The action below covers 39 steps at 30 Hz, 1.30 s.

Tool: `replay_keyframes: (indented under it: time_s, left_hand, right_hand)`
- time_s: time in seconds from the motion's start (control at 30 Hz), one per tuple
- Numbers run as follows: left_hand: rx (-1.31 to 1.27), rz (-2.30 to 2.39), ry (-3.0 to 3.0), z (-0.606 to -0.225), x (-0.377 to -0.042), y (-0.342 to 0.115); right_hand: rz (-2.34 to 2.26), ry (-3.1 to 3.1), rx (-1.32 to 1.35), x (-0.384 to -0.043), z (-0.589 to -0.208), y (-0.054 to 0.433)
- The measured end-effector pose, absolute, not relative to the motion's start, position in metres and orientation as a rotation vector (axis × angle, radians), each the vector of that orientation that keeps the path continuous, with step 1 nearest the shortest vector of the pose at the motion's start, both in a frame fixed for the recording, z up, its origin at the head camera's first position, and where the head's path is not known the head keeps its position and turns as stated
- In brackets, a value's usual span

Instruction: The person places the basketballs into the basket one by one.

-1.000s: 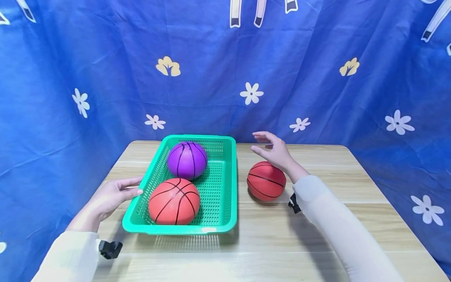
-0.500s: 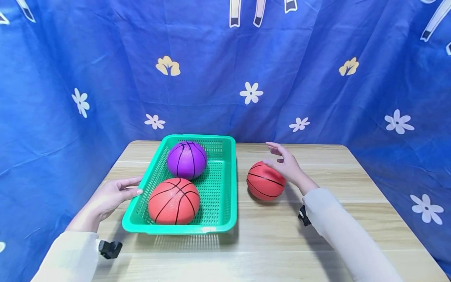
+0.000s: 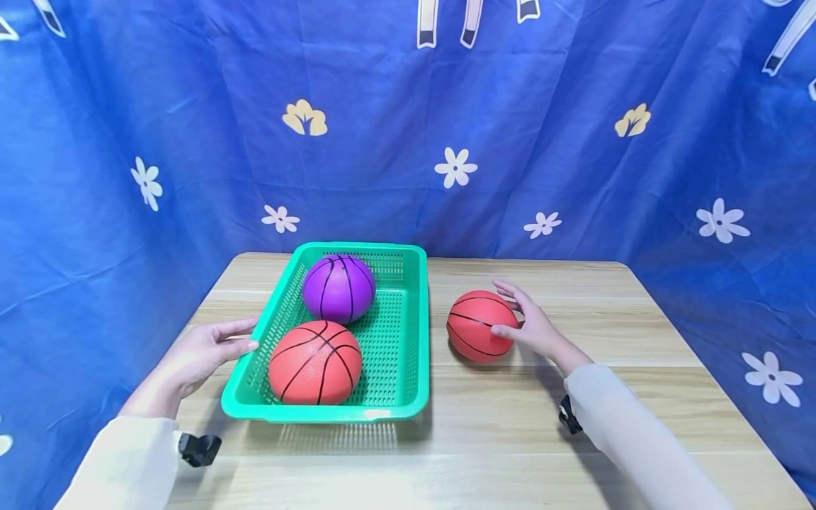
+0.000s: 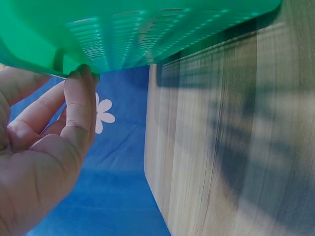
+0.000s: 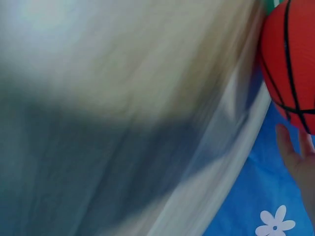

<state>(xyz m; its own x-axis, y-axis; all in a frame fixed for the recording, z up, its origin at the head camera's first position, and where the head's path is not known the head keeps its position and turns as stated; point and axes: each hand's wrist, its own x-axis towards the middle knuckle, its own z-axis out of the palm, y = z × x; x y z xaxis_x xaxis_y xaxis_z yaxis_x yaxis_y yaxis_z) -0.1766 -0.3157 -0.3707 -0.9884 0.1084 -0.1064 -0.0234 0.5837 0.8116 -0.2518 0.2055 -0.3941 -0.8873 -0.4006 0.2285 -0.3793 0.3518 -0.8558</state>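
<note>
A green plastic basket [image 3: 421, 340] stands on the table at the left of centre in the head view. Inside it lie a purple mini basketball [image 3: 338, 290] and, nearer the front, an orange one [image 3: 315, 363]. My left hand [image 3: 199, 356] pinches the basket's left rim, and the left wrist view has its fingers [image 4: 78, 105] bent at the edge. To the right of the basket a red mini basketball [image 3: 473, 327] rests on the table. Around that ball's right side is my right hand [image 3: 538, 329], fingers spread and thumb in front; its fingertips come right at the ball in the right wrist view.
The light wooden table [image 3: 510, 439] ends at the back against a blue curtain [image 3: 382, 142] with white flowers. A strip of table separates the basket from the red ball.
My right hand has moved right and down, from above and behind the red basketball to its right side. The left hand, the basket and the balls stay where they were.
</note>
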Motion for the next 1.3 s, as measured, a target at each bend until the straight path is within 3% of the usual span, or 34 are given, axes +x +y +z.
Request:
replay_keyframes:
  time_s: [0.7, 1.3]
  left_hand:
    - [0.076, 1.38, 2.667, -0.372, -0.179, -0.316]
    - [0.086, 1.372, 2.671, -0.373, -0.18, -0.317]
  right_hand:
    - [-1.697, 2.459, -0.64, -0.25, -0.407, 0.212]
    - [-1.705, 2.574, -0.718, -0.265, -0.361, 0.205]
